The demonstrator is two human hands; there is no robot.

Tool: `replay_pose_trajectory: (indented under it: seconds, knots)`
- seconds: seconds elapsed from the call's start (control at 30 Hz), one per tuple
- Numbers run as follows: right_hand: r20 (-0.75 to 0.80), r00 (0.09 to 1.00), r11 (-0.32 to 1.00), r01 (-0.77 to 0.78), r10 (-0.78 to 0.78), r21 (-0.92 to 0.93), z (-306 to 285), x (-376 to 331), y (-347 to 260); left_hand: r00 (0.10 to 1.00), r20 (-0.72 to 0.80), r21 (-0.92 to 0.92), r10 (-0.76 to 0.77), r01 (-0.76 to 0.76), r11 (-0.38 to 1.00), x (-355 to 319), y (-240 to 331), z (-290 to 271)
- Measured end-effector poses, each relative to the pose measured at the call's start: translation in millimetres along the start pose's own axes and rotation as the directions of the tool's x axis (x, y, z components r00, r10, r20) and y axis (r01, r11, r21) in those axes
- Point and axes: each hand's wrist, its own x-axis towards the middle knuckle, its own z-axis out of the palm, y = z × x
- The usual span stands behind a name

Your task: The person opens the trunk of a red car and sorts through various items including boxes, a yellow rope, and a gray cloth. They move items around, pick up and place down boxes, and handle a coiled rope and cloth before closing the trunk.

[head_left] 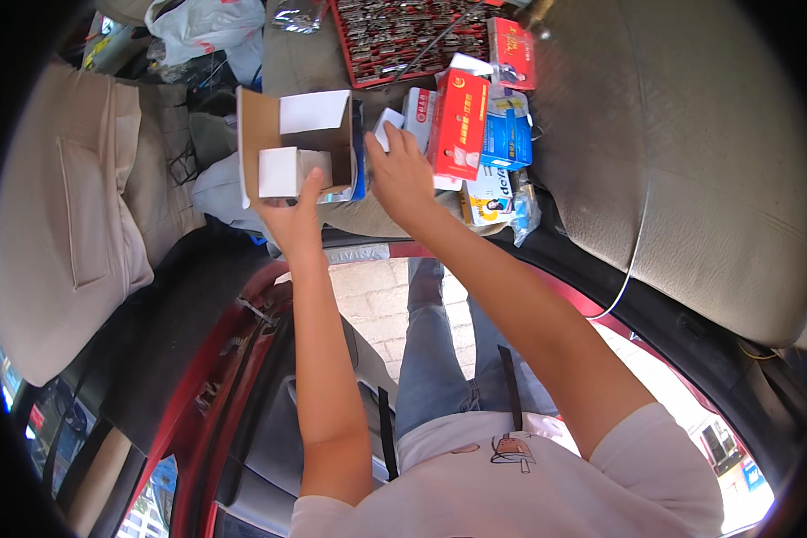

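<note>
My left hand (296, 220) grips the near side of an open cardboard box (253, 125), brown inside with white flaps. Its thumb lies over the near rim, against a small white box (280, 172) that sits inside. Just to the right, my right hand (403, 179) has its fingers closed around another small white box (387, 124), partly hidden behind them. Beside that hand, a red carton (462, 125) stands among other packages, with a blue carton (507, 134) to its right.
A red tray (354, 67) full of small metal pieces lies at the far side of the car seat. Another red box (513, 52) rests right of it. White plastic bags (211, 31) lie far left. Beige seat backs (681, 161) flank both sides, and a thin pale cable (635, 242) hangs at right.
</note>
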Motion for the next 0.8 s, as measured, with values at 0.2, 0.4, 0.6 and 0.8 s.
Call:
replay_pose_trajectory:
  seconds: [0.2, 0.4, 0.6, 0.8]
  knots:
    - [-0.045, 0.999, 0.965, 0.013, -0.026, -0.263, 36, 35, 35, 0.979, 0.061, -0.043, -0.192, 0.195, 0.980, -18, 22, 18]
    - [-0.173, 0.880, 0.894, -0.448, 0.442, 0.006, -41, 12, 67, 0.973, 0.018, 0.034, -0.229, 0.228, 0.973, -45, 33, 2]
    - [0.115, 0.718, 0.687, -0.692, 0.686, 0.223, -59, 10, 89, 0.975, -0.039, -0.098, -0.218, 0.213, 0.972, -119, 20, 27]
    - [-0.074, 0.870, 0.838, -0.442, 0.487, 0.321, -105, -88, 61, 0.839, 0.440, 0.001, -0.320, 0.356, 0.934, -129, 17, 129]
